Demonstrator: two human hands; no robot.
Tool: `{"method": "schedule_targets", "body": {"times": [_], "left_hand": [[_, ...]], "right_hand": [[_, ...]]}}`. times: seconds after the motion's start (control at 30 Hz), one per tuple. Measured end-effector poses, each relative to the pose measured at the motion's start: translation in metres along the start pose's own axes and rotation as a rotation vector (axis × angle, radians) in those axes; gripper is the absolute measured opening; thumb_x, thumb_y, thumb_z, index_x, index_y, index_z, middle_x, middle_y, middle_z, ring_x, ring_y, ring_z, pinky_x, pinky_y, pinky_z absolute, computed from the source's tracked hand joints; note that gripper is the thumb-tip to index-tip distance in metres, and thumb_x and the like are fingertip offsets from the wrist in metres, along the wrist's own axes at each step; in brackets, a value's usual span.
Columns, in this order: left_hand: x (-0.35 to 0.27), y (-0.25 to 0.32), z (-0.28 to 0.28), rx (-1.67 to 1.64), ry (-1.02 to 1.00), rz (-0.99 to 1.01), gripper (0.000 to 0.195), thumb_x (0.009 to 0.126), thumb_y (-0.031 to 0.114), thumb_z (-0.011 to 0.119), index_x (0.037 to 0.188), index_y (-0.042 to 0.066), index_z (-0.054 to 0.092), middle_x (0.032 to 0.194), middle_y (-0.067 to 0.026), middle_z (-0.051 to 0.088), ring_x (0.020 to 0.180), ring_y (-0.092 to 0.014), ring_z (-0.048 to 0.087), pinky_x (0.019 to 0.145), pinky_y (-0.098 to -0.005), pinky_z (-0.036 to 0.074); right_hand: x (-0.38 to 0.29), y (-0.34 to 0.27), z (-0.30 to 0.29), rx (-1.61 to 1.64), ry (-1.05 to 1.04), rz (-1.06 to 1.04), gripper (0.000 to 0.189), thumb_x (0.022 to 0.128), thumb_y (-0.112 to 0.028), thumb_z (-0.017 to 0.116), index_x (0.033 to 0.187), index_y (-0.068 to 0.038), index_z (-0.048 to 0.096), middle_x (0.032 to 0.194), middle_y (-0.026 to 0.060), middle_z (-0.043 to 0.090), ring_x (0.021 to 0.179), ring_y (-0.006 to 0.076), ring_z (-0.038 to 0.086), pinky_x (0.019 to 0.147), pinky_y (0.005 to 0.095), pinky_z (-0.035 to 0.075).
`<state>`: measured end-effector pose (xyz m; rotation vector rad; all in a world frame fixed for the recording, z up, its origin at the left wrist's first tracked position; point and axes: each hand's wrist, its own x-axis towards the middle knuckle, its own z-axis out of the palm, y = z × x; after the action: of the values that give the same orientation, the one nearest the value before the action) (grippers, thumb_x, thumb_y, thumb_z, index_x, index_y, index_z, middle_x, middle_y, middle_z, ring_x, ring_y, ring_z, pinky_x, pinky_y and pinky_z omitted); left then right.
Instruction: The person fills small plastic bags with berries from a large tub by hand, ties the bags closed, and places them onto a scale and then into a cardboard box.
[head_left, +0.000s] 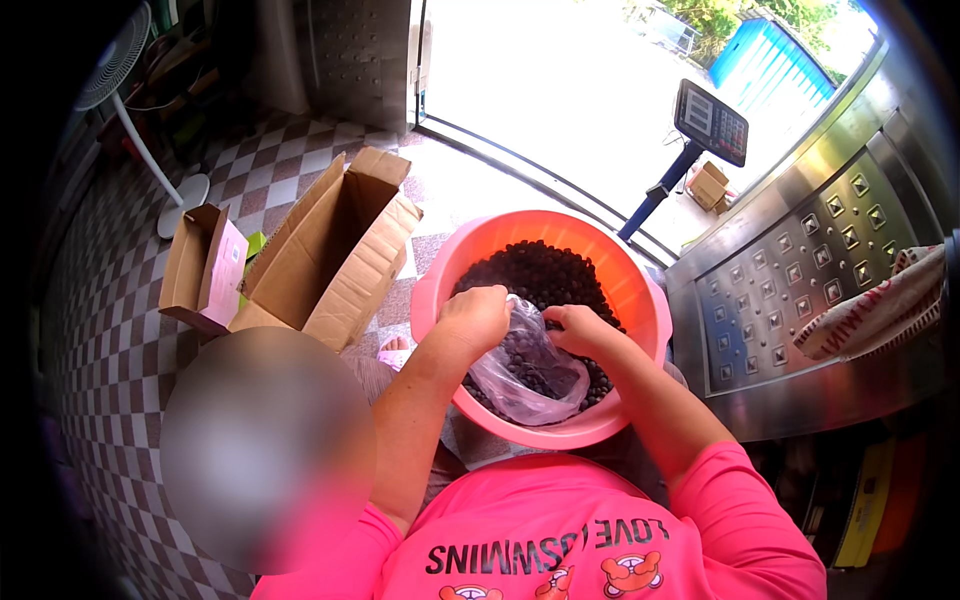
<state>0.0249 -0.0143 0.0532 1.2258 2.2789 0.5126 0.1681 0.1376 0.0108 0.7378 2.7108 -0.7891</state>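
A pink plastic tub (645, 289) with an orange-looking inside holds many small, dark, round pieces (544, 266), whose kind I cannot tell. Within the tub lies a clear plastic bag (499, 379) with some of the same pieces in it, its wide part towards me. My left hand (480, 319) is closed on the bag's upper left edge. At the right side of the bag, my right hand (581, 330) has its fingers bent down among the dark pieces; its fingertips are partly hidden, so whether it grips anything is unclear.
Left of the tub stand a tall open cardboard box (360, 262) and a smaller open carton (225, 277). A platform scale's display (711, 122) rises on a post beyond the tub. A metal door (795, 270) with a hanging cloth (877, 307) is at right, a pedestal fan (142, 142) at far left.
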Motion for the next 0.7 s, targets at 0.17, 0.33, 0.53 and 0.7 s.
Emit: {"method": "schedule_targets", "body": {"times": [0.17, 0.33, 0.53, 0.7], "left_hand": [[0.000, -0.001, 0.001, -0.011, 0.014, 0.016, 0.029, 0.091, 0.030, 0.044, 0.097, 0.004, 0.058, 0.100, -0.0207, 0.062, 0.095, -0.039, 0.058, 0.083, -0.0471, 0.044], [0.000, -0.001, 0.000, -0.019, 0.035, 0.038, 0.029, 0.091, 0.029, 0.045, 0.097, 0.004, 0.058, 0.099, -0.0211, 0.062, 0.094, -0.040, 0.058, 0.082, -0.0471, 0.044], [0.000, -0.001, 0.000, -0.027, 0.044, 0.032, 0.029, 0.091, 0.030, 0.045, 0.097, 0.004, 0.058, 0.099, -0.0213, 0.062, 0.095, -0.039, 0.058, 0.082, -0.0471, 0.044], [0.000, -0.001, -0.001, -0.029, 0.029, 0.021, 0.029, 0.091, 0.030, 0.045, 0.097, 0.004, 0.058, 0.099, -0.0210, 0.062, 0.095, -0.039, 0.058, 0.082, -0.0468, 0.044]], "right_hand": [[0.003, -0.006, 0.007, -0.278, -0.029, -0.047, 0.042, 0.070, -0.020, 0.062, 0.111, -0.014, 0.059, 0.097, 0.0162, 0.059, 0.095, 0.0339, 0.058, 0.081, 0.0412, 0.048], [0.011, 0.002, 0.013, -0.251, -0.048, -0.063, 0.038, 0.067, -0.014, 0.061, 0.105, -0.011, 0.061, 0.089, 0.0178, 0.062, 0.090, 0.0348, 0.060, 0.077, 0.0402, 0.049], [0.001, -0.001, -0.004, 0.187, -0.084, 0.164, 0.024, 0.070, -0.008, 0.062, 0.093, -0.008, 0.063, 0.069, 0.0105, 0.061, 0.058, 0.0207, 0.061, 0.052, 0.0309, 0.049], [-0.016, -0.006, -0.029, 0.575, -0.006, 0.223, 0.016, 0.074, -0.010, 0.065, 0.089, -0.007, 0.061, 0.063, 0.0024, 0.056, 0.049, 0.0098, 0.054, 0.043, 0.0236, 0.043]]}}
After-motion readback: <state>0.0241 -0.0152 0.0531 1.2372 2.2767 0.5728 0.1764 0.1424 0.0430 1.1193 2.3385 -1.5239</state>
